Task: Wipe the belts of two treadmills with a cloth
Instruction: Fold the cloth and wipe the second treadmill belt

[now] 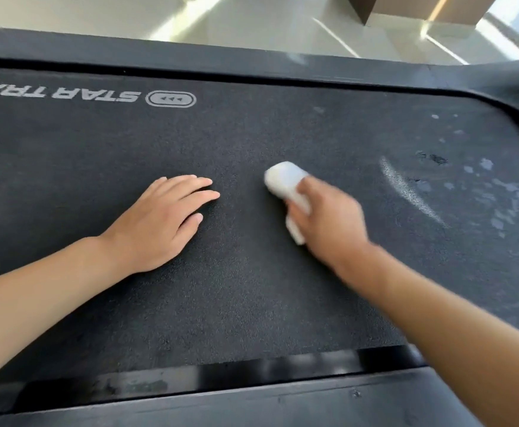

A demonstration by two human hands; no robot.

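A small white folded cloth (285,180) lies pressed on the dark textured treadmill belt (236,288) near its middle, gripped by the blurred right hand (326,220) — the left hand (159,223) rests flat beside it, fingers straight — with pale smudges (479,186) farther right.

Gym; treadmill belt (252,143), polished floor (252,29)

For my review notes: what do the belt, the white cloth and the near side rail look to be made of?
Belt: probably rubber or PVC, matte black; its surface is finely pebbled, with pale smudges at the right.
Cloth, held in the right hand: soft white fabric or a wipe; it bunches into a rounded wad, and motion blur hides any weave.
Side rail: likely hard plastic or painted metal, smooth, with a glossy strip catching light.
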